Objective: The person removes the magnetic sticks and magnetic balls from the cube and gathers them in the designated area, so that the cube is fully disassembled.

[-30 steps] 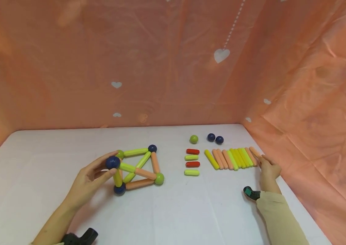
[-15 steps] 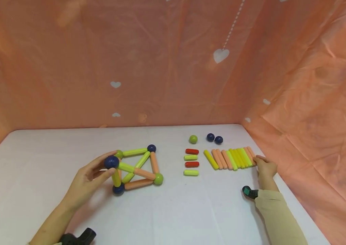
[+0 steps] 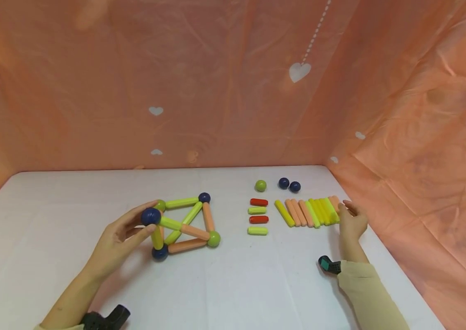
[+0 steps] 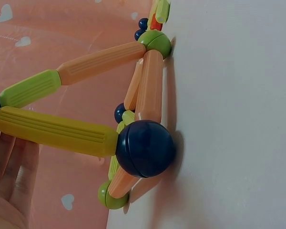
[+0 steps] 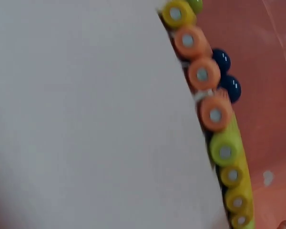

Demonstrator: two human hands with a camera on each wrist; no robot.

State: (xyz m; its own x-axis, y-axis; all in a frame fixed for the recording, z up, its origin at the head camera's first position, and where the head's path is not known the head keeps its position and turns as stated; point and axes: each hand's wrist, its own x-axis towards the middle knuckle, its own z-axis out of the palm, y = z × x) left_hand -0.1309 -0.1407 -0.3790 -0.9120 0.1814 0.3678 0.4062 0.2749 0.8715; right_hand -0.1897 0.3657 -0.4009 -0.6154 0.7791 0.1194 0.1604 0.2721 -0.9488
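My left hand (image 3: 115, 243) grips the raised navy ball (image 3: 150, 216) at the upper corner of a frame built from magnetic rods and balls. A yellow rod (image 4: 57, 131) runs from that ball to a lower navy ball (image 4: 145, 149) on the table. Orange and lime rods join the other corners, among them a green ball (image 3: 214, 239). My right hand (image 3: 352, 224) is at the right end of a row of loose rods (image 3: 307, 213), its fingertips beside the last orange rod (image 3: 334, 201). Thumb and fingers look apart; whether they touch that rod is unclear.
Short red and lime rods (image 3: 259, 220) lie in a column between frame and row. Behind them are a loose green ball (image 3: 260, 185) and two navy balls (image 3: 284, 183). An orange cloth with hearts (image 3: 233, 91) hangs behind the white table (image 3: 233, 284).
My right hand has set an orange rod against the row's right end, then shifted left, its fingers loosening. The left hand keeps its hold on the frame.
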